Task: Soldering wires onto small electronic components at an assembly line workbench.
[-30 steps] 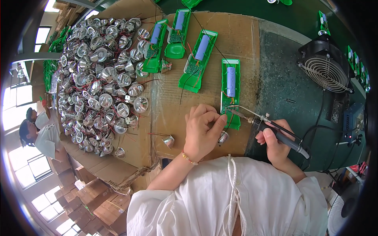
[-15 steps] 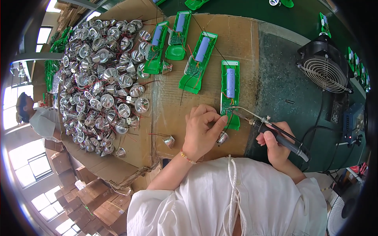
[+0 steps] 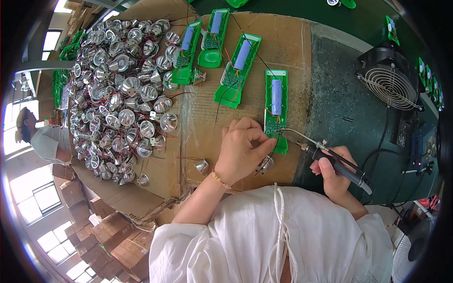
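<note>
My right hand grips a soldering iron with a thin bent metal tube along it. Its tip meets the lower part of a small green circuit board in an open green housing. A purple cylindrical battery lies in the same housing. Beside the board, my left hand is closed, thumb and forefinger pinched near a thin dark wire at the iron's tip. Just below these fingers lies a silver reflector lamp cup, partly hidden. What exactly sits between the fingertips is too small to make out.
A heap of silver reflector cups with red wires fills the cardboard at left. Several green housings with batteries lie farther up. One loose cup rests left of my wrist. A black fan stands right. Another person is far left.
My left fingertips have shifted slightly right and up, close to the iron's tip. The iron has moved a little to the right, its tip still at the board. The view has shifted slightly.
</note>
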A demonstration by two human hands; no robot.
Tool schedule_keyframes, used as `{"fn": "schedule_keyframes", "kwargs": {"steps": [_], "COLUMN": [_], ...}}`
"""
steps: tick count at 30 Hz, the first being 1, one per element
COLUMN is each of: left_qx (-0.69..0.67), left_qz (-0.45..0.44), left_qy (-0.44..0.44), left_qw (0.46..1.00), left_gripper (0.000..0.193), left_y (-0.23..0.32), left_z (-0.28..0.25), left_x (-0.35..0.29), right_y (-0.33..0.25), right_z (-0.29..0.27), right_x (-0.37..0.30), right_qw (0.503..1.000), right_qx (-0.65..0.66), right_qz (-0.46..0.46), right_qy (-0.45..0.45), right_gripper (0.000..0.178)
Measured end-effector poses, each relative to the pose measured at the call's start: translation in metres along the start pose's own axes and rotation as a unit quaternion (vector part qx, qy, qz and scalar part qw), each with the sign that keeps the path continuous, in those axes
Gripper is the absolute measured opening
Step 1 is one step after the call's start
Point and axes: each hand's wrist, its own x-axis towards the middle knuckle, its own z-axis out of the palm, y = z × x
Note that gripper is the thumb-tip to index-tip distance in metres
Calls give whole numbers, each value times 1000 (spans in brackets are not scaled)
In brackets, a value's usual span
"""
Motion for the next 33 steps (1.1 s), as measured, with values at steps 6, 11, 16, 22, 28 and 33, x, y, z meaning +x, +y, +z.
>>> {"fn": "schedule_keyframes", "kwargs": {"steps": [6, 11, 16, 22, 28, 33], "left_qx": [-1, -2, -13, 3, -13, 17], "left_qz": [3, -4, -19, -26, 6, -10], "left_qy": [11, 12, 5, 0, 28, 48], "left_qw": [1000, 1000, 1000, 1000, 999, 999], "left_gripper": [13, 14, 14, 15, 14, 12], "left_y": [0, 2, 3, 2, 10, 20], "left_z": [2, 2, 2, 1, -3, -8], "left_x": [0, -1, 1, -1, -1, -6], "right_y": [-1, -1, -2, 4, 7, 10], "right_z": [0, -2, -4, -6, -12, -25], "right_x": [0, -1, -3, 0, 5, 5], "right_qw": [1000, 1000, 999, 998, 997, 994], "right_qx": [-4, -17, 33, 52, 54, 24], "right_qz": [-6, -11, -12, -20, -26, -73], "right_qy": [2, -12, 27, 38, 48, 79], "right_gripper": [18, 18, 22, 23, 24, 23]}}
